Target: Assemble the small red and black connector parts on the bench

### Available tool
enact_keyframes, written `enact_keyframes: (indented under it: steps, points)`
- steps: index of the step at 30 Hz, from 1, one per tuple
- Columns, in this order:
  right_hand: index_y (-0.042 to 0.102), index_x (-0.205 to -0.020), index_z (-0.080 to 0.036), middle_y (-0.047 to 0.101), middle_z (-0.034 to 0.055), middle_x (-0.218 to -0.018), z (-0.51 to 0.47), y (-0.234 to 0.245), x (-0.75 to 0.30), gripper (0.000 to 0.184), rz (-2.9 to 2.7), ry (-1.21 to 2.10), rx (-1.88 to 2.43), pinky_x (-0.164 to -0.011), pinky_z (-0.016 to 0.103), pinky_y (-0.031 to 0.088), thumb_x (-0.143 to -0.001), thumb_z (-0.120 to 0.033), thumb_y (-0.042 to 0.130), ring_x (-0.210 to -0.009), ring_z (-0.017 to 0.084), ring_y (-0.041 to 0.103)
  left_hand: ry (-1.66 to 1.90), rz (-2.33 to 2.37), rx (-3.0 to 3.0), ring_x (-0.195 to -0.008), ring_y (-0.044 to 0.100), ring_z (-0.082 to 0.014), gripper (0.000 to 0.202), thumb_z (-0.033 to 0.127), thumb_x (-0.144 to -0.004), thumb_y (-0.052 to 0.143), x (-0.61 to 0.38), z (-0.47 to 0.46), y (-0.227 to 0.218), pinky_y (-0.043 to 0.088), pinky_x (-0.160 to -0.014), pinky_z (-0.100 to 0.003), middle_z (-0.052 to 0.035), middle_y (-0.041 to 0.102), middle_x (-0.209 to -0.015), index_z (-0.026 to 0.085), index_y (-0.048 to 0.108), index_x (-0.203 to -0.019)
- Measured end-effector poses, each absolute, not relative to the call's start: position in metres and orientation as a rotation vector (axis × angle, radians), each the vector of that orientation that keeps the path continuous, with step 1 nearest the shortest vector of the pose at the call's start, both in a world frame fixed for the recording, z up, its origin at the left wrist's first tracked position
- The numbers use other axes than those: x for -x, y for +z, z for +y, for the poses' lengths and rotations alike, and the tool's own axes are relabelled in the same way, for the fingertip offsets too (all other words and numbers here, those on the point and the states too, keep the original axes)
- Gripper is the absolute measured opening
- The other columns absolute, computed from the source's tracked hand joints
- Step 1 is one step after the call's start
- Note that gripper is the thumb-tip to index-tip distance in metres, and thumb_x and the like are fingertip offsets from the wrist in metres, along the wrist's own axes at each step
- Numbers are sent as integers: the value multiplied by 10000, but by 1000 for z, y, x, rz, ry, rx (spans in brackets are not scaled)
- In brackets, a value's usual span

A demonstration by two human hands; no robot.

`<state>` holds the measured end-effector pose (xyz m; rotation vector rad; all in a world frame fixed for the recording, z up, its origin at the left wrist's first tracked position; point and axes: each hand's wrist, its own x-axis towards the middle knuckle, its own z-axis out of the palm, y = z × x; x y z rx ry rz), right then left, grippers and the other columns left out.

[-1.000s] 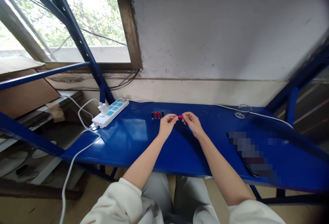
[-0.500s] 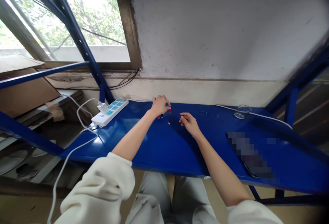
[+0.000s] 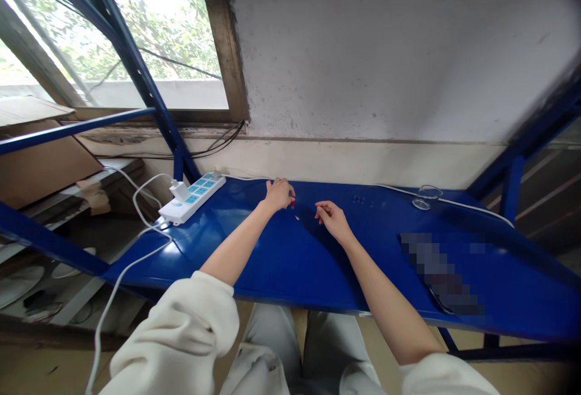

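My left hand (image 3: 278,194) reaches to the back of the blue table (image 3: 254,250), fingers closed on a small red piece (image 3: 293,203) that touches down at the tabletop. The row of small red and black pieces that stood there is hidden behind this hand. My right hand (image 3: 333,218) rests on the table a little to the right, its fingers loosely curled and apart, with nothing visible in them. A tiny pale bit (image 3: 297,218) lies on the table between the two hands.
A white power strip (image 3: 194,198) with a plugged charger and white cable lies at the back left. Several small dark pieces (image 3: 361,199) and a clear glass dish (image 3: 424,201) sit at the back right. A blurred flat object (image 3: 445,268) lies at the right. Blue rack posts flank the table.
A second ago both hands pinched the red piece together. My left hand then carried it to the back row and lowered it; my right hand let go and stayed put.
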<state>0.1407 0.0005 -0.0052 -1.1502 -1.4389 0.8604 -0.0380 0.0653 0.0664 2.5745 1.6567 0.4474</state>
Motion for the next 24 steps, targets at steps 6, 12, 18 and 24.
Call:
enact_keyframes:
  steps: [6,12,18,24]
  points:
    - [538,-908,-168,574,1,-624,0,-5,-141,290,-1450,859,1161,-513,256,423,-766,-413,478,-484,102,497,431,1680,-2559,-1013,442,-256,74,207,-689,614,40,66,63,270,-829,-410,-55,578,-962,221,677,-725]
    - [537,-903,-170,573,1,-626,0,-5,-141,284,-1459,852,1157,-517,258,424,-769,-412,475,-486,103,498,420,1687,-2535,-1028,438,-253,94,213,-697,603,41,68,62,265,-832,-398,-51,579,-972,224,675,-757]
    - [541,-896,-170,568,-3,-611,2,-7,-142,291,-1458,850,1168,-508,257,426,-766,-421,472,-478,102,496,395,1690,-2526,-1030,445,-252,95,226,-698,607,42,69,61,270,-840,-404,-50,584,-984,229,673,-766]
    - [538,-902,-169,575,3,-619,2,-8,-143,304,-1475,839,1180,-510,257,433,-766,-431,463,-482,103,499,557,1661,-2491,-1042,461,-252,181,269,-713,605,44,66,67,288,-871,-418,-44,596,-1023,240,656,-884]
